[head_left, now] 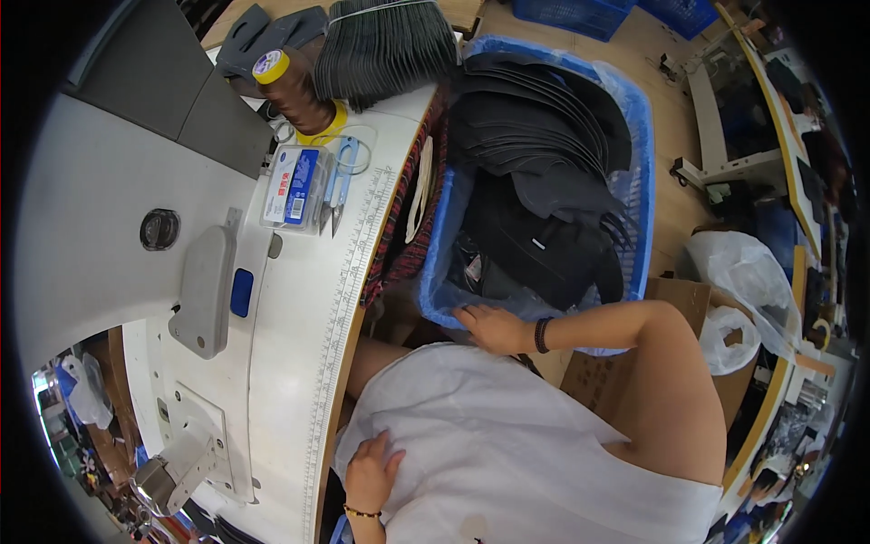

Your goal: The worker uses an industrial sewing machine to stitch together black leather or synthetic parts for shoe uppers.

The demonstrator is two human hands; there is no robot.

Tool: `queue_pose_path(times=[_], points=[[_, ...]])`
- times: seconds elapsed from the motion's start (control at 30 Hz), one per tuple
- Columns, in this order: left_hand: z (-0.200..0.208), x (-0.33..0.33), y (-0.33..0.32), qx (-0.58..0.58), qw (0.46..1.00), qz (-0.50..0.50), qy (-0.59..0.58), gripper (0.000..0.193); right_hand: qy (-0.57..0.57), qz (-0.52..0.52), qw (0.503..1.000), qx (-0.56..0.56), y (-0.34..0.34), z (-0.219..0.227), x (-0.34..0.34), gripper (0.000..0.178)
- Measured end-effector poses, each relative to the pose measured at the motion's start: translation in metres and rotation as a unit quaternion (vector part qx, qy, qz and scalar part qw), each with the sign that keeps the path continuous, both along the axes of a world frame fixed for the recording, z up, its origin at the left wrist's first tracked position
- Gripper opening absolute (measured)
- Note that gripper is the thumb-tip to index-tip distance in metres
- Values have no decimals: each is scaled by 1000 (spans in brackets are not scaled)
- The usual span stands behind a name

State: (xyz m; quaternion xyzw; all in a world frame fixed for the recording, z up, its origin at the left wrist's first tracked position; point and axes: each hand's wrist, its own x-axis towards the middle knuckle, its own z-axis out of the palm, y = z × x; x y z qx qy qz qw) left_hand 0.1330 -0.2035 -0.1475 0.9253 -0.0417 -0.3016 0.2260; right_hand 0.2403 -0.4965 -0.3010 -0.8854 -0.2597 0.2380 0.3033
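The step in hand appears to be steadying or shifting the blue basket (647, 181) right of the desk (290, 335): the right hand (492, 328) lies over its near rim, fingers bent, though I cannot tell how firmly they grip, while the left hand (369, 478) rests half-open on the white shirt (507, 426), apparently holding nothing. Moving the basket would call for a firmer hold on its rim. Inside, matte black panels (535, 118), curved and flexible-looking, fan in overlapping layers at the far end, against hard plastic and a crinkled clear liner (622, 83).
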Motion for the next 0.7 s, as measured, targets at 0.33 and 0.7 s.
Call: queue_pose_path(times=[0.33, 0.7], points=[[6, -54, 19, 91, 978, 187, -1, 44, 42, -15, 999, -6, 0, 11, 6, 56], [19, -107, -16, 120, 924, 362, -9, 40, -36, 198, 975, 96, 30, -14, 18, 48]])
